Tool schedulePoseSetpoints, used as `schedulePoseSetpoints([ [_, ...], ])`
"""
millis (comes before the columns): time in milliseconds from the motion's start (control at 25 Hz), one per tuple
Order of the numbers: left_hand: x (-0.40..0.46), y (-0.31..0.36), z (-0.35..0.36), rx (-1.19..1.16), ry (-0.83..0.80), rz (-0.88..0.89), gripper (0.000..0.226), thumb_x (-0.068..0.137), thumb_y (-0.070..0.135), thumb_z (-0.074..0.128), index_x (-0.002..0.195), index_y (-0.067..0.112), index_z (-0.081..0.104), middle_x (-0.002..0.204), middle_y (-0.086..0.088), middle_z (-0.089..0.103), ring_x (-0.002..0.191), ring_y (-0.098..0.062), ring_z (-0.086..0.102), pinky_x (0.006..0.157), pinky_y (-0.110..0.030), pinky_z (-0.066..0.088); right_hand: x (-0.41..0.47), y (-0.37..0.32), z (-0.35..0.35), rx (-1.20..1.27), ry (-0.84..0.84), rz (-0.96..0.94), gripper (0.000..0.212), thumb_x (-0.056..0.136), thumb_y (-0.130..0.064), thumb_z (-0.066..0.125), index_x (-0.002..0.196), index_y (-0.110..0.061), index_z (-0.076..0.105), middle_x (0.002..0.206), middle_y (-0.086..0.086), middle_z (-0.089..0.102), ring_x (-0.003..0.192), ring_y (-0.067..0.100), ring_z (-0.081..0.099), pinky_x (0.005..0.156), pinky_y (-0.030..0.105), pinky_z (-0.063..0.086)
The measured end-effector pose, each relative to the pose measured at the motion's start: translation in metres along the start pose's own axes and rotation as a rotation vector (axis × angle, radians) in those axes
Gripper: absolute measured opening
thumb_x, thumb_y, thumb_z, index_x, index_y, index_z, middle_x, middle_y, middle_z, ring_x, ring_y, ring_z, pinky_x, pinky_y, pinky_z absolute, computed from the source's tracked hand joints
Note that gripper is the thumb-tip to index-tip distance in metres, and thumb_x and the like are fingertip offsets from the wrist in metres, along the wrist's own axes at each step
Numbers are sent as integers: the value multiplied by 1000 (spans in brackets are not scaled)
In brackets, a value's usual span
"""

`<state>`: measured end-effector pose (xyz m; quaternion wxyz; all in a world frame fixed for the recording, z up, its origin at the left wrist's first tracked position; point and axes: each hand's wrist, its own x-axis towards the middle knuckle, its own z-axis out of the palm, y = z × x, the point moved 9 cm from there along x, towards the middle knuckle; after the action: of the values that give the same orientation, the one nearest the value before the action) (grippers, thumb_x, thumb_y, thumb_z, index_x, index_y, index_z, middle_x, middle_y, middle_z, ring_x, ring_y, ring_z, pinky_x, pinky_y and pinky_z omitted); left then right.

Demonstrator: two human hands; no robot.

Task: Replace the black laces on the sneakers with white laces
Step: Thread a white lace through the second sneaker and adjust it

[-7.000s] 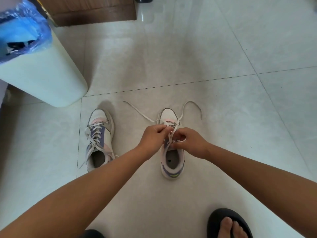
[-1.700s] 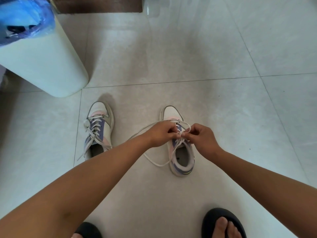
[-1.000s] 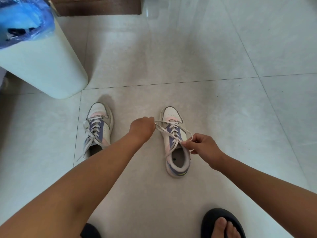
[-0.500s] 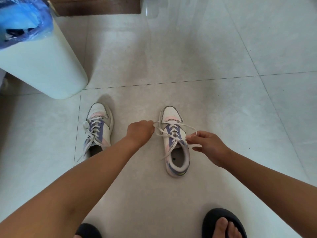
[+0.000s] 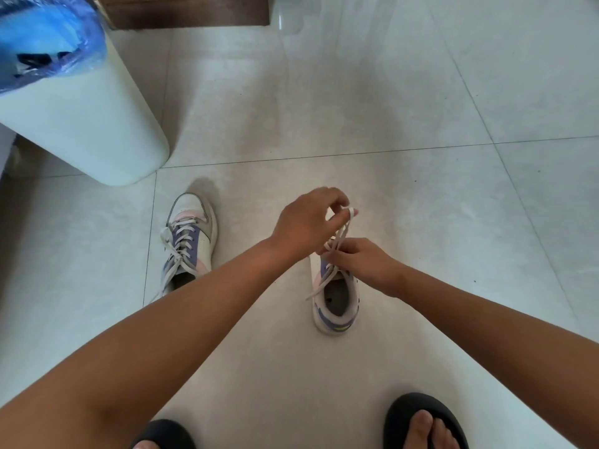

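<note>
Two white sneakers with purple and pink panels stand on the tiled floor. The left sneaker (image 5: 189, 244) carries a tied white lace. Over the right sneaker (image 5: 335, 303), my left hand (image 5: 306, 222) pinches a loop of the white lace (image 5: 340, 236) and lifts it above the toe. Lower down, at the eyelets, my right hand (image 5: 363, 262) pinches the same lace. A loose lace end hangs over the shoe's left side. My hands hide the toe and most of the lacing. No black lace shows.
A pale bin (image 5: 81, 124) with a blue liner stands at the back left. A brown wooden base (image 5: 188, 11) runs along the top edge. My feet in black slippers (image 5: 424, 422) are at the bottom of the view.
My left hand has swung from the left of the right sneaker to above its toe, lifting a lace loop. My right hand has moved in over the eyelets.
</note>
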<state>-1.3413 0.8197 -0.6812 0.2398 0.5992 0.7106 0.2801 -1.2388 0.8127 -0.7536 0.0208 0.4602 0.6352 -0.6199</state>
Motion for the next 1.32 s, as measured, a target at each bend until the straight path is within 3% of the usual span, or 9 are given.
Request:
schedulePoseSetpoints([
  [160,-17,-25,42,113,-500,-124,37,99,39,39,85,12,59,76,2,58,63,-13,51,59,-29,38,-2,5,-11,174,79,12,31,98,-27,47,79,-13,67,67,3,60,55,6,53,51,12,41],
  [360,-54,-51,25,243,-673,-13,24,94,36,53,94,16,67,70,12,60,61,0,52,65,-24,42,1,35,-10,630,43,242,12,91,-6,56,96,-7,67,77,4,68,63,10,54,55,21,30],
  [480,-89,-62,44,275,-987,-46,25,91,41,55,102,22,69,94,6,69,69,2,62,71,-22,48,5,37,-11,655,42,260,24,81,11,57,75,-11,62,71,3,67,68,12,58,65,24,36],
  [640,-36,-47,42,-68,-517,-125,39,97,8,40,135,17,48,132,-1,55,122,-13,49,96,-17,34,7,18,-20,263,36,127,29,75,11,65,62,-15,63,65,0,63,71,15,58,69,26,44],
  [760,-22,-41,58,-358,-487,-231,44,93,-3,38,132,13,50,127,-3,59,119,-12,51,88,-9,33,0,-20,-26,-203,173,-253,29,73,8,66,61,-18,65,64,-8,63,65,10,57,61,14,45],
  [880,-17,-43,68,-328,-526,-166,29,94,4,47,119,12,60,107,6,63,95,-3,56,79,-10,38,-26,-53,-8,-803,385,-783,17,66,12,70,71,-4,67,73,10,64,62,28,57,52,28,44],
  [1040,-22,-51,76,-452,-598,-263,17,94,15,57,108,15,65,82,12,59,74,2,54,62,-9,42,-9,-23,-21,-621,415,-461,14,86,-11,63,99,-8,59,94,5,57,74,20,51,59,30,39],
  [1160,-22,-55,74,-480,-514,-326,5,88,18,66,87,12,67,73,5,61,69,-10,56,55,-17,42,-2,5,-33,-435,414,-238,13,87,-28,64,83,-23,52,77,-8,56,66,11,49,58,24,39],
  [1320,-11,-56,59,274,-452,-2,18,92,21,56,89,5,63,92,-8,61,82,-22,57,70,-27,43,-18,37,-43,-293,391,-87,20,82,-36,69,68,-27,58,68,-10,61,63,5,51,54,17,37],
])
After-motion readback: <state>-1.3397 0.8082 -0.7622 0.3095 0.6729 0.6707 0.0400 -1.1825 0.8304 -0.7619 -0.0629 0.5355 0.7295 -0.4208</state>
